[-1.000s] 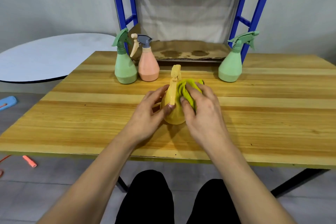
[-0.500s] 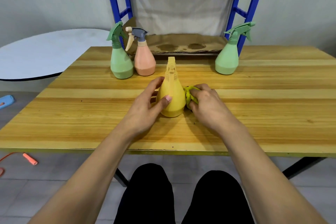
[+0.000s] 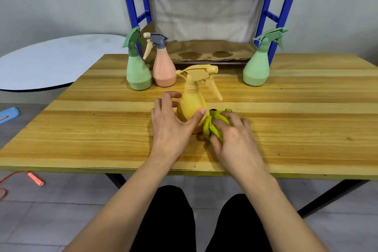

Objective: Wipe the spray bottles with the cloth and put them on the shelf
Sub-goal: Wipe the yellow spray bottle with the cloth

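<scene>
A yellow spray bottle (image 3: 191,106) stands upright mid-table, its nozzle pointing right. My left hand (image 3: 169,129) holds its body, thumb on the near side and fingers curled round the left side. My right hand (image 3: 235,139) grips a bunched yellow-green cloth (image 3: 212,125) down on the table against the bottle's right base. Further back stand a green bottle (image 3: 138,71), a pink bottle with a grey head (image 3: 163,69) beside it, and a second green bottle (image 3: 256,67) at the right. The blue-framed shelf (image 3: 204,53) with a stained cardboard liner sits behind the table.
The wooden table (image 3: 306,118) runs wide to both sides. A round white table (image 3: 51,61) stands at the left. On the floor lie a blue object (image 3: 9,112) and an orange cable with a handle (image 3: 35,179). My legs are under the near edge.
The yellow bottle has been turned so its nozzle points right. My right hand with the cloth has dropped from the bottle's upper part to its base on the table.
</scene>
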A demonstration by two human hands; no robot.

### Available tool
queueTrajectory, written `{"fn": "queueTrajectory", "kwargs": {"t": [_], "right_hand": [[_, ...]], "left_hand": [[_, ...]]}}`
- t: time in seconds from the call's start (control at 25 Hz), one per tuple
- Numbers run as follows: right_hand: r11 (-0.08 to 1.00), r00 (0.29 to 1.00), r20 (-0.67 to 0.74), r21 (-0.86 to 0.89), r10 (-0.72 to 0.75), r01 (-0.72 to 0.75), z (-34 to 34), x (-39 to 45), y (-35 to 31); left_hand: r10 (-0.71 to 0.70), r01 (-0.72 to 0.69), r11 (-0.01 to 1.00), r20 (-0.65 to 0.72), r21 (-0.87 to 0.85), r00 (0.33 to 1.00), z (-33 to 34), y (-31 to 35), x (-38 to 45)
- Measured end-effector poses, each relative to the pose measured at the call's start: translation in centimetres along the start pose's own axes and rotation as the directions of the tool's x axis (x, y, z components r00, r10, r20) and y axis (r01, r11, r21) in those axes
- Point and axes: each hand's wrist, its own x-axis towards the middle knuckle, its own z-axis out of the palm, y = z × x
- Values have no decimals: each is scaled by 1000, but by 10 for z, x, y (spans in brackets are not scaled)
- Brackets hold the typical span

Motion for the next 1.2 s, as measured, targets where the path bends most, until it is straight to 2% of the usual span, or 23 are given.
{"fn": "queueTrajectory", "kwargs": {"t": [0.08, 0.16, 0.2, 0.28, 0.4, 0.52, 0.64, 0.88, 0.96, 1.08, 1.2], "right_hand": [[967, 986, -104, 234, 127, -100, 2, 1, 6], [873, 950, -202, 473, 237, -117, 0, 3, -1], [831, 941, -223, 548, 256, -96, -1, 8, -10], [806, 946, -237, 590, 220, -40, -6, 19, -28], [849, 980, -173, 528, 102, 5, -4, 31, -29], [918, 996, 6, 387, 89, -85, -2, 24, -5], [968, 987, 152, 234, 53, -88, -9, 36, 6], [985, 962, 274, 162, 16, -63, -4, 66, 14], [997, 959, 284, 82, -15, -9, -10, 51, 14], [994, 979, 197, -84, -52, 70, -15, 17, 5], [971, 990, 133, -223, -55, 84, -6, -6, -13]], "left_hand": [[-11, 18, 999, 167, -39, 986, -16, -6, 10], [32, 12, 994, 385, -112, 922, -27, -10, 17], [77, -17, 991, 445, -136, 892, -29, -11, 17], [168, -97, 980, 452, -177, 876, -25, -11, 14], [221, -155, 969, 392, -192, 893, -20, -14, 14], [203, -150, 975, 374, -166, 905, -19, -20, 15], [174, -139, 983, 381, -118, 908, -18, -21, 14], [165, -127, 984, 364, -126, 917, -16, -25, 16], [152, -116, 986, 347, -122, 925, -13, -25, 12], [143, -114, 987, 303, -111, 942, -8, -25, 10], [141, -125, 989, 246, -77, 959, -5, -19, 7]]}}
